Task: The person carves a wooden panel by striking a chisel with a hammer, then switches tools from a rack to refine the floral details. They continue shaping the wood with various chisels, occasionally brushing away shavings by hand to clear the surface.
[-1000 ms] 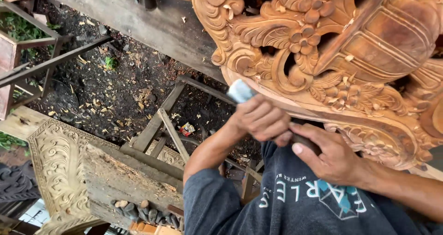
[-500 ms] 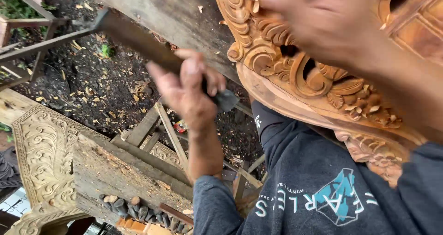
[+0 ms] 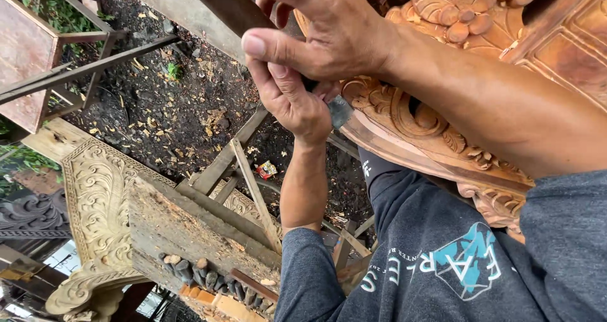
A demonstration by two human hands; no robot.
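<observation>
A long dark tool (image 3: 231,9) with a grey metal tip (image 3: 341,111) runs from the top edge down to a reddish carved wooden piece (image 3: 436,138) with scrolls and flowers. My left hand (image 3: 288,100) is shut around the tool just behind the tip, which rests at the carving's lower edge. Higher up the shaft, my right hand (image 3: 319,34) is closed around the tool with its thumb pointing left. My forearm crosses in front of the carving and hides part of it. Where the hands cover the tool, its shaft is hidden.
Below lies a pale carved panel (image 3: 95,195) beside a rough wooden beam (image 3: 183,227) with several small tool handles (image 3: 190,272) along its edge. Dark ground strewn with wood chips (image 3: 158,107), metal bars (image 3: 88,69) and a rusty sheet (image 3: 25,50) are at the left.
Both hands left the carving's underside. My left hand swung out with the long tool and came back to the carving's edge. My right hand rose and closed around the shaft.
</observation>
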